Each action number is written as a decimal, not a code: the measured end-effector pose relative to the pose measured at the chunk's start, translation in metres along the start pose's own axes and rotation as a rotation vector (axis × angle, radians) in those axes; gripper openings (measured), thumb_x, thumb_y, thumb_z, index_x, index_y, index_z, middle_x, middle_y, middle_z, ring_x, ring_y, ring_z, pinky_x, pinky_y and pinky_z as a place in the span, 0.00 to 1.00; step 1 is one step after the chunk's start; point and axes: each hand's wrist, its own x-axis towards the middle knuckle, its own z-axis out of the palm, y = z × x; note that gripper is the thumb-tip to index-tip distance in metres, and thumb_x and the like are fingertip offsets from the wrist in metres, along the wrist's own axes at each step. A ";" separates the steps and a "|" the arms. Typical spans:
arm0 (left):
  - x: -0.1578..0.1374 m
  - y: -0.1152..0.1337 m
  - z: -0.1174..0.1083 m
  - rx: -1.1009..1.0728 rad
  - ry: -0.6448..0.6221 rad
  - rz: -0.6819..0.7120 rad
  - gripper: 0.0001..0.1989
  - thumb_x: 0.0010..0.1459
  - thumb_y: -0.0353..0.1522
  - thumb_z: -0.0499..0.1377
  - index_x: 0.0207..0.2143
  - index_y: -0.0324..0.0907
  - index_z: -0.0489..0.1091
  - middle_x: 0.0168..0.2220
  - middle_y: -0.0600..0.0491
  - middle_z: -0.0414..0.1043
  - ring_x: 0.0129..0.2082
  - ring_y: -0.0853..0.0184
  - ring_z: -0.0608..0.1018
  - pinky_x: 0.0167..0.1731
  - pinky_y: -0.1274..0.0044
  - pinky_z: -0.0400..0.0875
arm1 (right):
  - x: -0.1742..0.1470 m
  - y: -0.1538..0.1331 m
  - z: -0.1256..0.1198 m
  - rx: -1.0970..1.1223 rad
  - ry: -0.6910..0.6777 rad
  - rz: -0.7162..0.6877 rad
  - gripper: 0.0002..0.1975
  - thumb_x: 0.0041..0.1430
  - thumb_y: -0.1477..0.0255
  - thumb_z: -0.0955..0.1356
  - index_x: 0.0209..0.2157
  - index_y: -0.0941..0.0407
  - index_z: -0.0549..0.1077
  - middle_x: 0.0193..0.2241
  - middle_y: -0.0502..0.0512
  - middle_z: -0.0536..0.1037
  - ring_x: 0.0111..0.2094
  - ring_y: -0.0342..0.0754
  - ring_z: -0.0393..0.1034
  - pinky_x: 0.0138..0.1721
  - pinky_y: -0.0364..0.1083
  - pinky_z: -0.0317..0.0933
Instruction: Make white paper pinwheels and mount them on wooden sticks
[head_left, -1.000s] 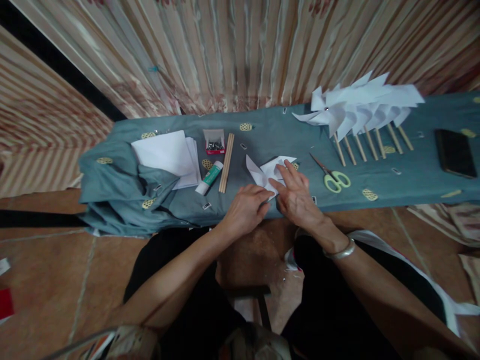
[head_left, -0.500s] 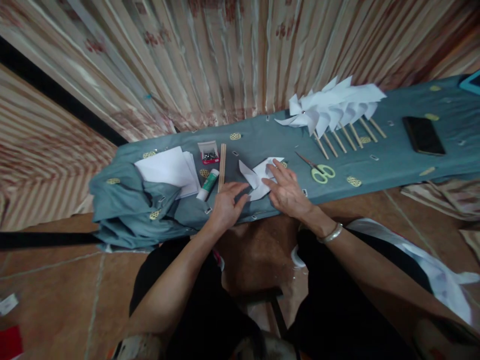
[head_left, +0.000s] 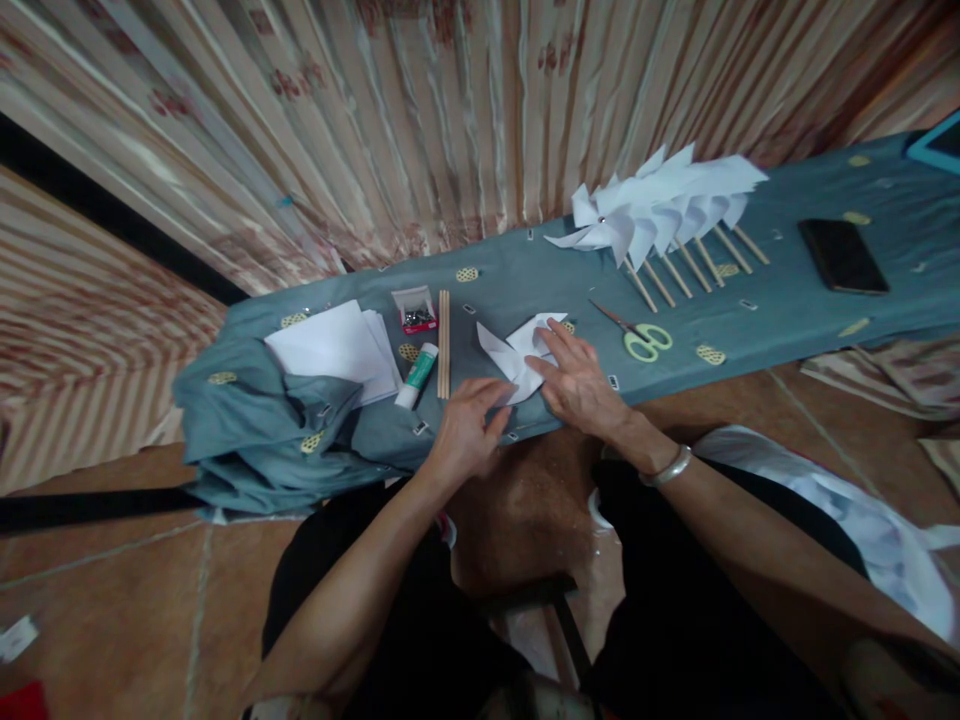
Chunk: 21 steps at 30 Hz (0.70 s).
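A white paper pinwheel [head_left: 517, 360] with folded, pointed blades lies on the cloth-covered table in front of me. My right hand [head_left: 581, 385] holds its right side, with thumb and fingers bent onto the paper. At the lower left blade, my left hand [head_left: 472, 425] has its fingertips on the paper's edge, its thumb just below. Left of the pinwheel lie several wooden sticks [head_left: 444, 345], a green and white glue stick [head_left: 417, 376] and a small open box of metal pins [head_left: 415, 311]. Green-handled scissors [head_left: 645, 342] rest to the right.
Finished paper pinwheels on sticks [head_left: 664, 215] lie overlapped in a row at the back right. A stack of white paper [head_left: 334, 345] sits at the left, partly under bunched cloth [head_left: 262, 440]. A dark phone [head_left: 841, 257] is far right. A striped curtain [head_left: 420, 130] hangs behind the table.
My left hand has moved slightly right and down, and its fingertips now meet the pinwheel's lower blade. My right hand keeps its place on the paper. The view has shifted a little.
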 end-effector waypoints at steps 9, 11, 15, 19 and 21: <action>-0.003 0.001 0.000 0.025 -0.032 -0.008 0.15 0.61 0.30 0.56 0.49 0.40 0.74 0.48 0.45 0.75 0.50 0.60 0.75 0.53 0.65 0.70 | -0.001 0.003 0.001 0.030 0.008 -0.012 0.22 0.57 0.79 0.62 0.53 0.58 0.72 0.67 0.65 0.58 0.70 0.62 0.43 0.60 0.66 0.51; -0.004 0.002 0.001 0.030 -0.046 -0.007 0.15 0.61 0.30 0.56 0.50 0.40 0.74 0.49 0.45 0.74 0.50 0.59 0.74 0.53 0.64 0.69 | -0.001 0.004 0.000 0.026 0.015 -0.017 0.21 0.57 0.78 0.62 0.53 0.58 0.72 0.67 0.65 0.57 0.70 0.62 0.43 0.60 0.65 0.51; -0.003 0.005 0.003 0.033 -0.048 0.004 0.15 0.62 0.30 0.56 0.50 0.38 0.73 0.49 0.44 0.75 0.49 0.59 0.74 0.53 0.64 0.69 | -0.001 0.004 0.000 0.016 0.022 -0.017 0.20 0.58 0.77 0.62 0.52 0.57 0.72 0.67 0.64 0.57 0.70 0.61 0.43 0.60 0.65 0.50; -0.003 0.009 0.002 0.045 -0.055 -0.006 0.14 0.61 0.30 0.56 0.49 0.39 0.74 0.49 0.45 0.75 0.49 0.58 0.74 0.52 0.63 0.70 | -0.001 0.004 0.000 0.026 0.018 -0.015 0.20 0.58 0.77 0.63 0.52 0.55 0.73 0.67 0.61 0.59 0.70 0.60 0.43 0.61 0.65 0.51; -0.002 0.009 0.001 0.026 -0.049 -0.016 0.14 0.61 0.30 0.56 0.49 0.39 0.74 0.49 0.44 0.75 0.50 0.58 0.74 0.52 0.63 0.69 | 0.000 0.005 0.002 0.040 0.024 -0.017 0.19 0.59 0.76 0.63 0.51 0.55 0.73 0.66 0.61 0.60 0.70 0.60 0.44 0.61 0.64 0.51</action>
